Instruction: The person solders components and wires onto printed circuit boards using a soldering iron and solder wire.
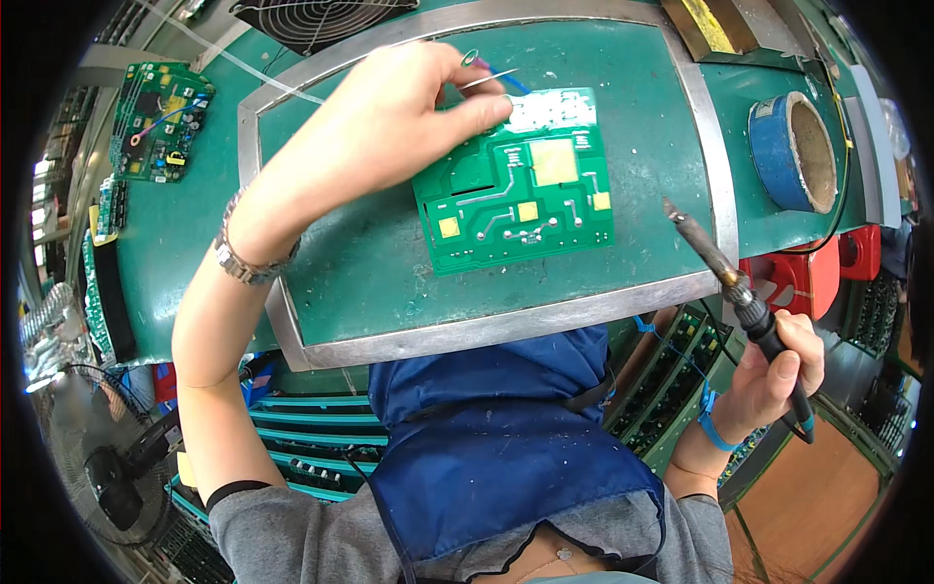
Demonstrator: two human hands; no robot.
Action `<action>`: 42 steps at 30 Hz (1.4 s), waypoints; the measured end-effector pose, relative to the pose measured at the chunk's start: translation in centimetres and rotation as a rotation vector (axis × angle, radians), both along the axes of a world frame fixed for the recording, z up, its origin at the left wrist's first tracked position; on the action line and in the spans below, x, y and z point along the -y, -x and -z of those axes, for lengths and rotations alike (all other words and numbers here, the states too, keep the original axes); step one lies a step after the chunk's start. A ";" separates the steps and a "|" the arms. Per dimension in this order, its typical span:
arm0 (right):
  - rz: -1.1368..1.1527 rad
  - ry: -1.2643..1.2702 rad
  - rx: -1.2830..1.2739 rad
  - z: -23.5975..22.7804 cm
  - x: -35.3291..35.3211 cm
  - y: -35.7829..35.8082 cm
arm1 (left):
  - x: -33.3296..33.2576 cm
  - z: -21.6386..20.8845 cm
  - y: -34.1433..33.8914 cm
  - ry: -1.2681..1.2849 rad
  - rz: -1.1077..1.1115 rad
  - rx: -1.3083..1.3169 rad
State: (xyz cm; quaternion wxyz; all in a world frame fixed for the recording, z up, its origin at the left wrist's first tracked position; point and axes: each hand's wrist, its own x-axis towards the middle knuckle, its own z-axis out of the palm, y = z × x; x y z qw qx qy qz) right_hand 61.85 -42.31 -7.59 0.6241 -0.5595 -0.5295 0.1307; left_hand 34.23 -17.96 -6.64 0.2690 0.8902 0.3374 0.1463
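My left hand (418,107) reaches across to the far edge of a green circuit board (506,209), its thumb on the board's upper left and its fingers curled behind the edge. A short stretch of thin silvery wire (489,78), which looks like solder, sticks out by those fingers. Beside it, a blue wire (511,82) with a ring terminal (471,58) rises behind the board. The board's solder side faces me, with yellow square patches and a whitish area at the top. My right hand (778,375) grips a soldering iron (754,316), its tip apart from the board at the right.
A metal frame (506,321) borders the green work surface. At the right stands a blue-sided roll (793,151), with red bins (812,273) below. Another populated board (161,122) lies far left, and a round fan grille (311,19) sits at the back. A pale strand (229,54) runs toward my left hand.
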 end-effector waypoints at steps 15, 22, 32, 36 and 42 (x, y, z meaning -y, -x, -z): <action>-0.102 0.111 0.126 -1.1 -5.4 -0.2 | 2.4 -1.1 -1.7 -0.308 -0.027 0.232; -0.304 0.147 0.474 -3.8 -9.5 -1.9 | -1.5 0.8 -2.5 0.179 -0.004 0.217; -0.112 0.362 0.239 -3.9 -11.4 -1.7 | -2.0 1.1 -2.9 0.166 0.056 0.157; -0.074 0.501 0.173 -3.8 -12.6 -2.2 | -1.7 1.2 -2.7 0.163 0.030 0.190; -0.153 0.528 0.122 -3.7 -13.8 -2.7 | -1.6 0.8 -3.2 0.178 -0.004 0.053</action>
